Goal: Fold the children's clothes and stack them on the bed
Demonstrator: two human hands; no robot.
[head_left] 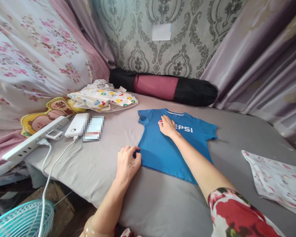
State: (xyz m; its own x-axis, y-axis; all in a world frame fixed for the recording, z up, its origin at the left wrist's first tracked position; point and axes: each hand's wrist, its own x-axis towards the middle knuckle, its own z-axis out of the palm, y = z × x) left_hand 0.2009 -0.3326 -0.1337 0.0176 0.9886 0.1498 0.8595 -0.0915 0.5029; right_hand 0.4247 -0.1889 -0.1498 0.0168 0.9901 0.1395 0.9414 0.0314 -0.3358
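Observation:
A blue T-shirt (162, 151) with white lettering lies spread out on the grey sheet (148, 204), its collar toward the wall. My left hand (128, 161) is at the shirt's lower left corner, thumb and fingers closed on the edge of the cloth. Flat on the chest rests my right hand (167, 126), fingers stretched out, covering part of the print. My right forearm crosses the lower right part of the shirt and hides some of its hem.
Along the wall lies a black and dark pink rolled bag (155, 86). Left are a patterned cloth (106, 98), a phone (94, 129), a white power bank (77, 125) and a power strip (37, 140) with cables. A printed cloth (276, 181) lies right; a turquoise fan (24, 219) stands below the bed edge.

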